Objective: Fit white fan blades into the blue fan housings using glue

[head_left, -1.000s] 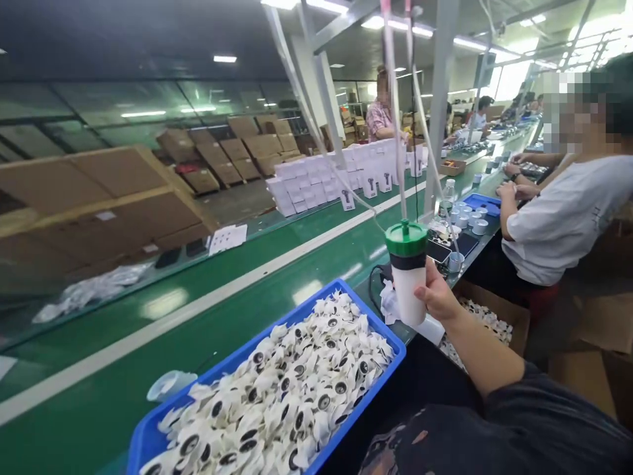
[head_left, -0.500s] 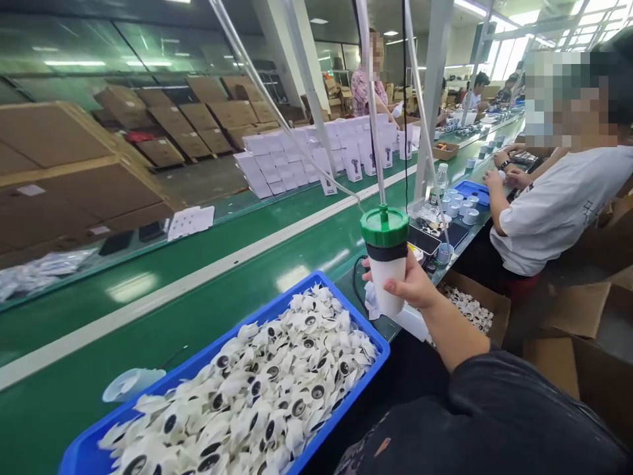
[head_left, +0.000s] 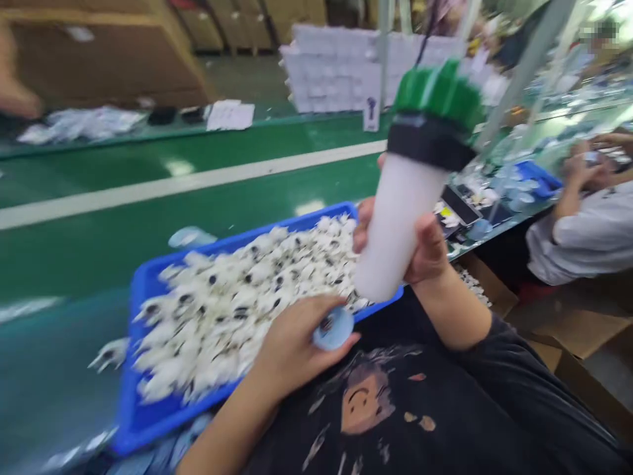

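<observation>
My right hand (head_left: 428, 254) is wrapped round a thick white cylinder with a black band and a ridged green cap (head_left: 398, 221). The cylinder is tilted, cap up and to the right, its lower end over the near right corner of the tray. My left hand (head_left: 289, 343) grips a small light-blue cup-shaped part (head_left: 335, 328) between thumb and fingers, its round face toward me and something dark inside. Both hands are at the near side of a blue tray (head_left: 129, 389) heaped with white bladed parts with dark round centres (head_left: 247, 297).
Beyond the tray runs a green belt or bench with a pale stripe (head_left: 198, 181). White boxes (head_left: 336, 72) are stacked at the back. A translucent scoop-like piece (head_left: 192, 237) lies behind the tray, and a loose white part (head_left: 109, 355) to its left. A co-worker's sleeve (head_left: 588, 227) is at right.
The view has swung down and right-hand things look nearer. The cylinder has come closer and tilted from upright. My left hand has entered view with the light-blue part.
</observation>
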The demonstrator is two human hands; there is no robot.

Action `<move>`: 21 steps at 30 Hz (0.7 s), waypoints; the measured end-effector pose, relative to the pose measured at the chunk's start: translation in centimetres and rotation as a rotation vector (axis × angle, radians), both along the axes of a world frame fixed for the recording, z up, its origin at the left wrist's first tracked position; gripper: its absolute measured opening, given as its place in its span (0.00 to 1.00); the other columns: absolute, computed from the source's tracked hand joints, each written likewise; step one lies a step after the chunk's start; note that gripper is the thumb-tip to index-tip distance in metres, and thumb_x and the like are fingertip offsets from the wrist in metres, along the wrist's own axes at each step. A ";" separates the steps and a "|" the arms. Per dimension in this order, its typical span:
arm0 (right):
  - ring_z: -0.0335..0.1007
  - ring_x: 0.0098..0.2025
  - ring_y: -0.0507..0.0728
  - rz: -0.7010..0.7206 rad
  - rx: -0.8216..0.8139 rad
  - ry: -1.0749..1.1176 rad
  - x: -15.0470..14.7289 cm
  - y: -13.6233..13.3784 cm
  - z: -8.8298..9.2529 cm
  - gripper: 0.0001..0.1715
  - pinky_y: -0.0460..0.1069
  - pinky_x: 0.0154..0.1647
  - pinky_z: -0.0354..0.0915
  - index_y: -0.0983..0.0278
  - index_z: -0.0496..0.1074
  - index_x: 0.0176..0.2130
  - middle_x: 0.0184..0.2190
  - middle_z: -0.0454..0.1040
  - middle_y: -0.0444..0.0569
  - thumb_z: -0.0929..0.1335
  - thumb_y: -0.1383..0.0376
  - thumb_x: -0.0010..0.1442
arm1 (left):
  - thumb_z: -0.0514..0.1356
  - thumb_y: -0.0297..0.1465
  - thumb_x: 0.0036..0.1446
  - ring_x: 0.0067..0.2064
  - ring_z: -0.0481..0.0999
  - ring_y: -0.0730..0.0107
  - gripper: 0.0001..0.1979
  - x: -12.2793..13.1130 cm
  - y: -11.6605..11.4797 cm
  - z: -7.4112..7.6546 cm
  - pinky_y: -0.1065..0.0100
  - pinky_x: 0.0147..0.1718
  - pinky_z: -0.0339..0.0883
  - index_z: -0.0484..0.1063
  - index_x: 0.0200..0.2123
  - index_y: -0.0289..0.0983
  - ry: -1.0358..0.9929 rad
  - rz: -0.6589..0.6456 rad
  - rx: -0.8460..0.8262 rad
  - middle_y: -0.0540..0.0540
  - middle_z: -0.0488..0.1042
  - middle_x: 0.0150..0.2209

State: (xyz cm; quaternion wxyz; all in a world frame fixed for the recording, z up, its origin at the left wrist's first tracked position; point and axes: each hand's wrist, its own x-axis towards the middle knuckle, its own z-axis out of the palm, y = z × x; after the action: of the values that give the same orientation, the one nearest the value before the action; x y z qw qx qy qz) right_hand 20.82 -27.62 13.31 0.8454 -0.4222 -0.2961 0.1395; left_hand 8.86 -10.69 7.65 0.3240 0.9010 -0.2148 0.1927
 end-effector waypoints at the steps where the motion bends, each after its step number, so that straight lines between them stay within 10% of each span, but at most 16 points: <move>1: 0.71 0.28 0.50 -0.014 -0.004 -0.021 -0.4 0.5 0.5 0.33 0.46 0.28 0.72 0.64 0.72 0.37 0.31 0.71 0.45 0.73 0.40 0.45 | 0.63 0.41 0.55 0.38 0.78 0.61 0.18 0.2 -0.6 -0.1 0.62 0.37 0.74 0.69 0.48 0.43 0.006 0.012 -0.020 0.45 0.78 0.39; 8: 0.71 0.28 0.49 -0.055 0.042 -0.029 -2.4 2.0 1.8 0.19 0.45 0.29 0.71 0.61 0.73 0.33 0.31 0.72 0.41 0.76 0.53 0.47 | 0.64 0.39 0.51 0.31 0.75 0.66 0.13 1.6 -2.8 0.0 0.65 0.31 0.71 0.71 0.37 0.39 -0.019 0.098 -0.184 0.48 0.76 0.30; 15: 0.72 0.29 0.55 -0.142 -0.237 -0.078 -3.2 2.2 2.2 0.31 0.50 0.28 0.74 0.61 0.71 0.33 0.29 0.71 0.44 0.71 0.38 0.47 | 0.64 0.41 0.49 0.31 0.75 0.64 0.13 0.6 -2.7 -0.1 0.65 0.31 0.70 0.70 0.34 0.40 0.023 0.143 -0.231 0.48 0.76 0.31; 21: 0.71 0.27 0.51 -0.139 -0.138 -0.089 -3.3 2.6 2.2 0.26 0.46 0.27 0.72 0.60 0.71 0.32 0.29 0.70 0.43 0.73 0.43 0.48 | 0.64 0.40 0.50 0.31 0.75 0.65 0.13 0.7 -2.7 -0.2 0.65 0.31 0.71 0.70 0.34 0.39 0.019 0.148 -0.249 0.48 0.75 0.30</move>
State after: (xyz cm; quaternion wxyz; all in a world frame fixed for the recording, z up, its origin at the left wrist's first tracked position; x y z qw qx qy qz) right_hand 17.51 -24.98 15.47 0.8079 -0.5048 -0.2931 0.0815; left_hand 9.58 -13.42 7.49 0.4200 0.8690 -0.1191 0.2328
